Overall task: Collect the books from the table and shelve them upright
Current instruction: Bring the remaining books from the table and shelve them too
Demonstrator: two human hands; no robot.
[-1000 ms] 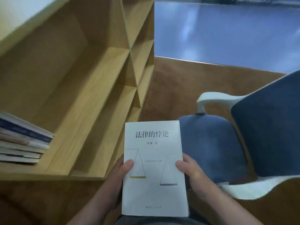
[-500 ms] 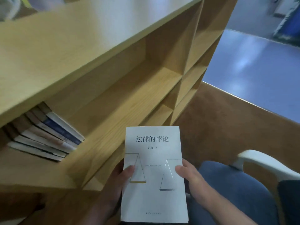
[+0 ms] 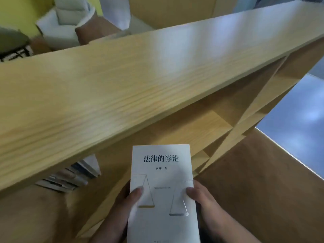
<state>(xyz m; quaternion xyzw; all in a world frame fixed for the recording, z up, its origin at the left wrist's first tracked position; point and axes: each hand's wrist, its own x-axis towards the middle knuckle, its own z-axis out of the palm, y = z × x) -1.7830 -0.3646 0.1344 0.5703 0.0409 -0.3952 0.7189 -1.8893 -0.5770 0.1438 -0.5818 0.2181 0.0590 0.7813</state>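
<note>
Before the wooden bookshelf [image 3: 122, 81], both hands [image 3: 206, 200] clasp a white book [image 3: 163, 195].

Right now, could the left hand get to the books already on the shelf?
Probably not yet: the left hand and right hand both hold the white book. The shelved books lie left, under the top board.

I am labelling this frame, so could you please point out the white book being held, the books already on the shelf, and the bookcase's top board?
white book [image 3: 162, 174]: head view, front cover.
shelved books [image 3: 70, 178]: head view, leaning page edges.
top board [image 3: 122, 81]: head view, upper face.
</note>
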